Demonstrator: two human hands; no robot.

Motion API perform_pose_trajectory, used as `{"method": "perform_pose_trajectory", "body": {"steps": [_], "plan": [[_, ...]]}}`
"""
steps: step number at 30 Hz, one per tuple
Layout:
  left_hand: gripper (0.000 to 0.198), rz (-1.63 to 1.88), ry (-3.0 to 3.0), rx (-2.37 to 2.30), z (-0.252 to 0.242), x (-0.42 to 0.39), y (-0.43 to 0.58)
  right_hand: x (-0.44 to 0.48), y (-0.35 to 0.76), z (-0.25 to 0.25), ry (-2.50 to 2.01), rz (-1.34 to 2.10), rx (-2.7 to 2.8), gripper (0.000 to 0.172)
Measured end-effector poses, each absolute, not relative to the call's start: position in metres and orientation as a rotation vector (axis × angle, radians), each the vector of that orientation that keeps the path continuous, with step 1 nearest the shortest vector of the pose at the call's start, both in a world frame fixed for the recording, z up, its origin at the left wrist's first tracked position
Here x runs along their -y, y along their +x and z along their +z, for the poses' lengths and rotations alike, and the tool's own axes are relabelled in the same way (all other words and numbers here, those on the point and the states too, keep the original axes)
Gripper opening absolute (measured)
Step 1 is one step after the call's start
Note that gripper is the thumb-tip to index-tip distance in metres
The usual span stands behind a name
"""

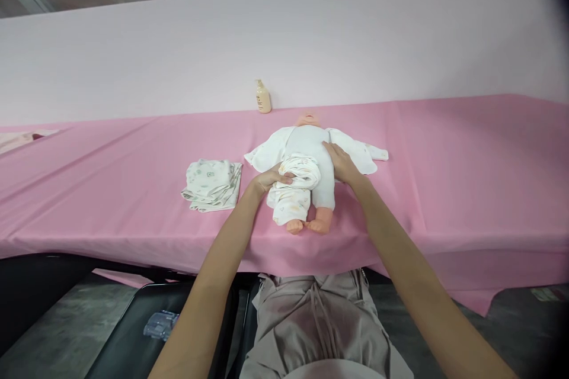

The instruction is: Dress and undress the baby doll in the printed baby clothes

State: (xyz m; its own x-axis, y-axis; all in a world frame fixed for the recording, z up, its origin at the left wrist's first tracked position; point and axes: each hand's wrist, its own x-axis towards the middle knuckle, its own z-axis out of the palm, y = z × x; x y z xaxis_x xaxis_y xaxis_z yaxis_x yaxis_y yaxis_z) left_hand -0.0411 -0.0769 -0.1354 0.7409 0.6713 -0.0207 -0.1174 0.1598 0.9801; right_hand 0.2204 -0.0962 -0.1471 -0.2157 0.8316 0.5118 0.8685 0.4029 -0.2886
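Trousers at six o'clock; my left hand pinches bunched cloth, best gently; my right hand, spread, should brace the doll.

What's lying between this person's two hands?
In the head view, the doll and the bunched patterned cloth on it lie between the left hand and the right hand.

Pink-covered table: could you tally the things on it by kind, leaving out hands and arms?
Doll: 1
White top, spread to both sides of the doll: 1
Patterned garment, on one of the doll's legs: 1
Folded cloth pile, counted as one: 1
Pump bottle: 1
Cloth heap, cut off at the left edge: 1
Total: 6
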Motion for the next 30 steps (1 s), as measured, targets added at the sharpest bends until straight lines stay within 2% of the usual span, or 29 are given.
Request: {"method": "perform_pose_trajectory", "body": {"steps": [6,12,18,23,26,30], "plan": [[0.054,0.665,1.277,-0.495,-0.136,0.076,-0.042,0.113,0.210,-0.130,-1.437,-0.211,2.315,0.079],[0.057,0.745,1.254,-0.509,-0.138,0.068,-0.050,0.120,0.196,-0.126,-1.140,-0.206,2.329,0.072],[0.054,0.775,1.280,-0.527,-0.139,0.063,-0.053,0.118,0.174,-0.144,-0.877,-0.234,1.943,0.058],[0.053,0.614,1.378,-0.583,-0.126,0.070,-0.053,0.121,0.164,-0.145,-1.127,-0.207,1.570,0.079],[0.059,0.532,1.406,-0.601,-0.117,0.075,-0.055,0.120,0.159,-0.141,-1.297,-0.246,1.467,0.069],[0.062,0.529,1.412,-0.606,-0.109,0.078,-0.058,0.114,0.150,-0.144,-1.293,-0.375,1.737,0.052]]}}
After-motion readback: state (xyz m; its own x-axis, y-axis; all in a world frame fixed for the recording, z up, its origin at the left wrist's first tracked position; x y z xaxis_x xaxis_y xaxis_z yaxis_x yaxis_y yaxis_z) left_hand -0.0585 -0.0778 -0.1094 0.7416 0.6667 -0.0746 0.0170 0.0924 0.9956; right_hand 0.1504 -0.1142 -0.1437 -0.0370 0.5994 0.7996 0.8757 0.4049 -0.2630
